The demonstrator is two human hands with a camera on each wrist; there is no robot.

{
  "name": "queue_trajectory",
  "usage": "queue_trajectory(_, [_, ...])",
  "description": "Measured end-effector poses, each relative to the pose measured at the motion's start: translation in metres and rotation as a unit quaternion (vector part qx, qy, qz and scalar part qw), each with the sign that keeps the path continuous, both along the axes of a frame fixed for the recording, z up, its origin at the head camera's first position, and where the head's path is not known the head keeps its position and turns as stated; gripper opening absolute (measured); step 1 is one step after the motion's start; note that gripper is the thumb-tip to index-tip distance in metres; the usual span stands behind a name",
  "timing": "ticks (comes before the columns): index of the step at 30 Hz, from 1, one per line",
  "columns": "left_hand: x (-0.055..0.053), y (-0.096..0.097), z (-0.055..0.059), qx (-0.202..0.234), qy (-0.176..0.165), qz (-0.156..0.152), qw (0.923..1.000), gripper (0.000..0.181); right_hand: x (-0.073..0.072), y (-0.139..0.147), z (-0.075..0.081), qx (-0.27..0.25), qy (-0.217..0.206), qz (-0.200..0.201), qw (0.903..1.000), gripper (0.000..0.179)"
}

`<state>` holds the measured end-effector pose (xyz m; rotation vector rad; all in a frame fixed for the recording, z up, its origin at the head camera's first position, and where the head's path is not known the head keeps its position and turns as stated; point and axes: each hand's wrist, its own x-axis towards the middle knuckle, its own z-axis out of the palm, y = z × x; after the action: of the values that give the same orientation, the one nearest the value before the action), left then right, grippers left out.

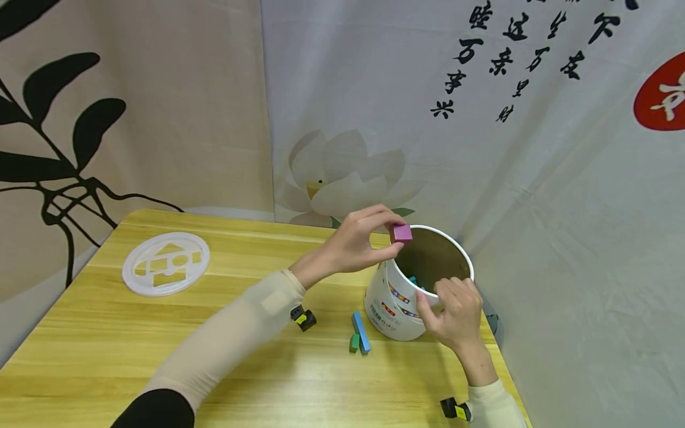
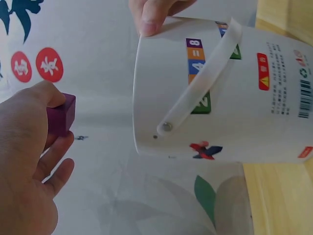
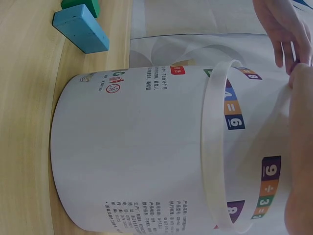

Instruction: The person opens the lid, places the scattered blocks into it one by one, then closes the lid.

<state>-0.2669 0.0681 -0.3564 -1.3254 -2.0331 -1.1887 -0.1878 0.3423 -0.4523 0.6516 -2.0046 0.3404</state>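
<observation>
Between thumb and fingers, my left hand (image 1: 355,241) pinches a purple block (image 1: 402,233) just above the left rim of a white bucket (image 1: 393,309). My right hand (image 1: 455,309) grips the bucket's near right rim, thumb on the outside. Some blue pieces (image 1: 413,279) show inside the bucket; the rest of its contents is hidden. The left wrist view has the purple block (image 2: 61,115) held apart from the bucket (image 2: 161,88), whose white handle (image 2: 203,76) hangs along its side. On the table, left of the bucket, a blue block (image 1: 361,333) lies beside a small green block (image 1: 354,342).
A white oval lid with cut-out shapes (image 1: 166,264) lies at the table's far left. The wooden table (image 1: 257,368) ends at a fabric backdrop (image 1: 342,107) behind and to the right of the bucket.
</observation>
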Motion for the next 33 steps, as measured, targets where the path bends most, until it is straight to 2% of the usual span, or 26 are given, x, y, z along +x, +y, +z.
queue_trajectory(9, [-0.003,0.029,0.001,-0.056,-0.035,-0.023,0.9975,0.033,0.002,0.0,0.0,0.001,-0.001,-0.002,1.0,0.062])
queue_trajectory(13, [-0.003,0.039,-0.002,-0.092,-0.052,-0.03,0.9939,0.034,0.002,0.0,0.0,0.001,-0.001,-0.003,1.0,0.062])
queue_trajectory(20, [-0.004,0.05,-0.005,-0.149,-0.062,-0.03,0.9864,0.042,0.003,0.001,-0.002,0.002,-0.001,-0.006,1.0,0.064])
queue_trajectory(24, [-0.004,0.049,-0.007,-0.156,-0.059,-0.028,0.9855,0.051,0.002,0.001,-0.001,0.004,0.004,-0.004,1.0,0.063])
queue_trajectory(26, [-0.003,0.046,-0.009,-0.154,-0.047,-0.02,0.9868,0.054,0.001,0.001,-0.001,0.004,0.005,-0.003,1.0,0.063])
queue_trajectory(29, [-0.002,0.039,-0.015,-0.148,-0.03,-0.003,0.9885,0.058,0.001,0.0,0.0,0.005,0.005,-0.002,1.0,0.062])
queue_trajectory(33, [0.0,0.023,-0.025,-0.142,-0.03,0.018,0.9893,0.062,-0.001,0.0,0.0,0.006,0.007,0.0,1.0,0.061])
